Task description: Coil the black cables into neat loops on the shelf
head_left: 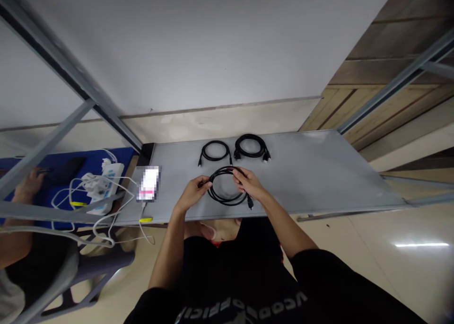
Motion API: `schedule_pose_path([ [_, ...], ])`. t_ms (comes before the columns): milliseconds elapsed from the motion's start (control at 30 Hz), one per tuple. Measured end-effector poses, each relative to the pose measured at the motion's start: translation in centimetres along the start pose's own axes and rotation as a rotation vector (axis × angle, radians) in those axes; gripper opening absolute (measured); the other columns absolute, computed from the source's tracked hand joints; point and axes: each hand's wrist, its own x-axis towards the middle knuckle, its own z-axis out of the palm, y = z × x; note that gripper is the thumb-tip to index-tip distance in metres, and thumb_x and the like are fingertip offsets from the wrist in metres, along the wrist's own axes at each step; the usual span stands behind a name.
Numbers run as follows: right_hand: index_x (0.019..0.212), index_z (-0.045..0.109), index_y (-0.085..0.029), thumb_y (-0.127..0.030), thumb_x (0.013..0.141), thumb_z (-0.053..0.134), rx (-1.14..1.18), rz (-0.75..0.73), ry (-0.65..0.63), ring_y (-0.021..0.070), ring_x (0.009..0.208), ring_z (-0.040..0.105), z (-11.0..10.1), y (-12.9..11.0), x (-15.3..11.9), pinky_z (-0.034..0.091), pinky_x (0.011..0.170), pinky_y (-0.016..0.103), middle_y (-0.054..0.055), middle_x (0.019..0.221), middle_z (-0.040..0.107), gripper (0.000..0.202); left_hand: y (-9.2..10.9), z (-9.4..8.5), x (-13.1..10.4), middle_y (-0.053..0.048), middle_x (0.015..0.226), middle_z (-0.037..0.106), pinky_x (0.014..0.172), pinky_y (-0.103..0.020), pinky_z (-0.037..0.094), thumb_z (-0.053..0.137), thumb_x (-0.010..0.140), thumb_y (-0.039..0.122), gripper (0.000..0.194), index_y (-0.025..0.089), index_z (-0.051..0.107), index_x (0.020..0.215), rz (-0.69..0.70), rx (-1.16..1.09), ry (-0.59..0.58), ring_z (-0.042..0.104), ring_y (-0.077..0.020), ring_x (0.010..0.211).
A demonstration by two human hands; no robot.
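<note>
A coiled black cable (227,203) hangs between my two hands over the front part of the grey table. My left hand (194,191) pinches the coil's left side, and my right hand (248,183) is closed round its upper right side. One dark connector of this coil points down below my right hand. Behind it on the table lie two more black coils: a thinner one (215,159) at the left and a thicker one (251,154) at the right, with its connectors toward me.
A phone with a blurred screen (149,184) lies at the left end of the grey table (319,172), plugged into a white cable. Beyond it are a power strip (112,182), tangled white cords and another person's hand (30,184) at a blue surface. Metal frame bars flank the table.
</note>
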Motion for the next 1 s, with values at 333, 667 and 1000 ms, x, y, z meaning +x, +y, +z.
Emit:
schedule_pose_path([
  [333, 0.08, 0.067, -0.021, -0.072, 0.084, 0.07, 0.041, 0.075, 0.035, 0.0089, 0.043, 0.033, 0.0, -0.4, 1.3, 0.026, 0.04, 0.026, -0.002, 0.059, 0.056, 0.051, -0.8, 1.1, 0.2, 0.004, 0.059, 0.047, 0.059, -0.028, 0.036, 0.063, 0.095, 0.078, 0.064, 0.024, 0.047, 0.065, -0.008, 0.236, 0.135, 0.044, -0.0141, 0.061],
  [667, 0.091, 0.072, -0.024, -0.067, 0.082, 0.08, -0.118, -0.077, 0.04, 0.0135, 0.06, 0.057, 1.4, 0.2, 1.6, 0.048, 0.054, 0.027, -0.001, 0.074, 0.066, 0.045, 1.1, 2.9, 2.4, -0.013, 0.128, 0.082, 0.117, -0.045, 0.054, 0.06, 0.108, 0.042, 0.034, 0.021, 0.079, 0.127, 0.282, 0.216, 0.062, 0.074, -0.0297, 0.125],
  [1000, 0.092, 0.081, -0.024, -0.067, 0.078, 0.085, -0.305, -0.205, 0.146, 0.0229, 0.08, 0.071, -1.4, 2.3, 1.4, 0.06, 0.075, 0.038, 0.006, 0.087, 0.079, 0.045, -1.8, 1.7, 3.1, -0.009, 0.101, 0.078, 0.098, -0.038, 0.058, 0.051, 0.113, 0.053, 0.049, 0.018, 0.078, 0.134, 0.193, 0.182, 0.268, 0.072, -0.0253, 0.099],
])
